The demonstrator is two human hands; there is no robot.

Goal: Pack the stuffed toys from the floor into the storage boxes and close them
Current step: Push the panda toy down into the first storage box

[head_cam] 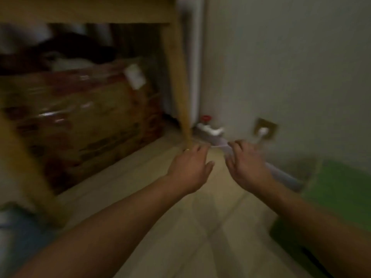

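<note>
Bare floor [200, 227] open down centre of frame. Table leg [180, 87] stands just above left hand [190, 171]. Wrapped box [80, 117] blocks left under table. Green thing [341, 197] blocks lower right. Valve [208, 127] & socket [265, 128] sit low on wall [291, 67] ahead.

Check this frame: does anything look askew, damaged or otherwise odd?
Nothing clearly damaged or spilled, though motion blur limits judgement. Both hands, left hand and right hand, hold a pale translucent sheet near the wall; what it is cannot be told. No stuffed toys are identifiable.

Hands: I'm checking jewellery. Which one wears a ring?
The left hand: a gold ring shows on one finger by the table leg; the right hand shows none.
</note>
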